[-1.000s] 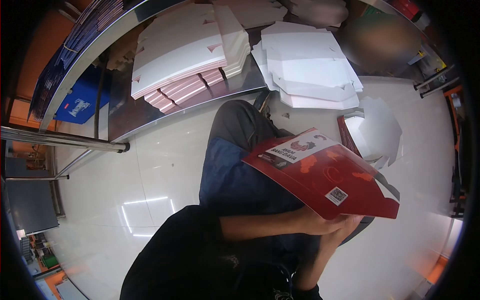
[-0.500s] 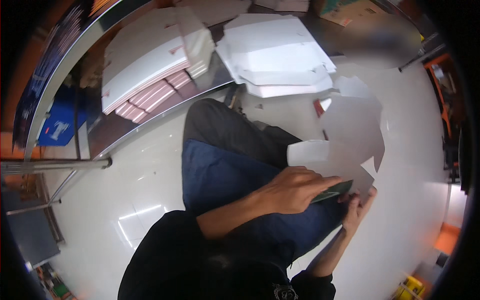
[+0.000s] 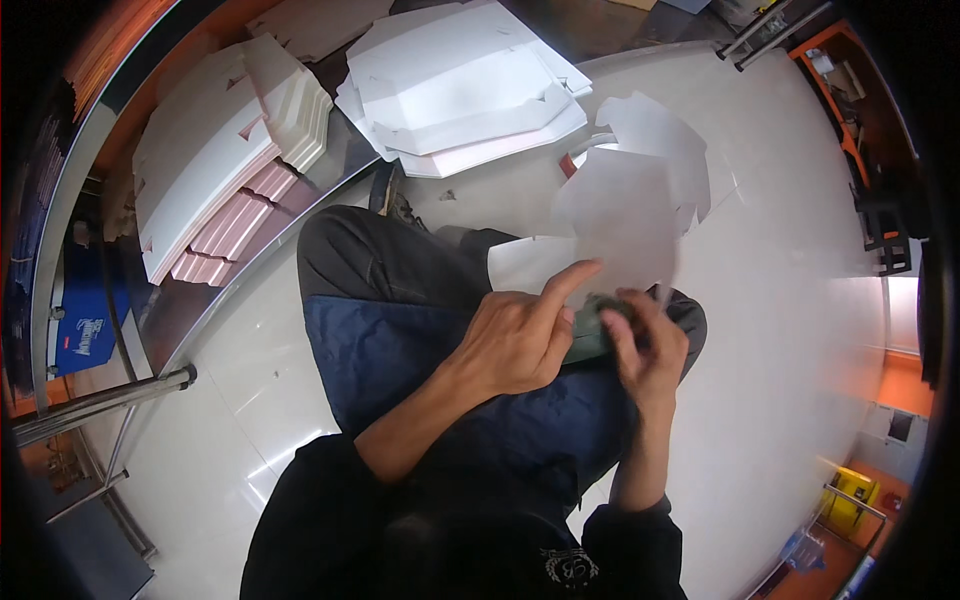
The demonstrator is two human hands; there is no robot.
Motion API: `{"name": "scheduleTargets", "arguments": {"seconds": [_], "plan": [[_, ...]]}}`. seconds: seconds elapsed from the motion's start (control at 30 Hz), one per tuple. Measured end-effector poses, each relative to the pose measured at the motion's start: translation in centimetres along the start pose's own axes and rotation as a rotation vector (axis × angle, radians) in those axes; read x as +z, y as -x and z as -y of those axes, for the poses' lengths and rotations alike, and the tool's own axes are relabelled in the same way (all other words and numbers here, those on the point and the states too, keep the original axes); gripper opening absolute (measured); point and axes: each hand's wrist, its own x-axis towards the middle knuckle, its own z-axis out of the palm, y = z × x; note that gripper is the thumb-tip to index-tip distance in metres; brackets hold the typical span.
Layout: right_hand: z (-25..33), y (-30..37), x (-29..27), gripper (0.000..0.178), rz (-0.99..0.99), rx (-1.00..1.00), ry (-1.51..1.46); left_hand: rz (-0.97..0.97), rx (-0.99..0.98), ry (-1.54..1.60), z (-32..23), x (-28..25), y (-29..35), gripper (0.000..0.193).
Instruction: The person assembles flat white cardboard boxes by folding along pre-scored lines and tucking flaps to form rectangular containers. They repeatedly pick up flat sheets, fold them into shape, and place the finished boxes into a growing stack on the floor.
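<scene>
A white cardboard box blank [image 3: 625, 205] with cut flaps stands over my lap, its near part blurred by motion. Between my hands shows a dark green panel [image 3: 588, 346], apparently part of the same blank. My left hand [image 3: 515, 340] is at the panel's left side, index finger stretched out against the white card and thumb apart from it near the green edge; the other fingers are partly hidden. On the other side, my right hand [image 3: 652, 350] grips the card's near edge between thumb and bent fingers.
Ahead, a stack of white blanks [image 3: 460, 90] rests on a low dark shelf [image 3: 345, 185]. Another pile with pink edges [image 3: 205, 170] lies to its left. A metal leg [image 3: 110, 405] stands at left. My crossed legs carry a blue apron [image 3: 400, 350] above the tiled floor [image 3: 790, 300].
The green panel and both hands have shifted left and up in the picture. My left index finger has lifted off the green panel toward the white card. The view has turned slightly.
</scene>
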Motion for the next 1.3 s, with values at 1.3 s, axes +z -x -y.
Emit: {"name": "scheduleTargets", "arguments": {"seconds": [1.3], "plan": [[-20.4,-11.1,8.1,0.046,0.113,0.300,0.706,-0.217,0.140,-0.868,14.2,-8.3,-8.5,0.025]]}}
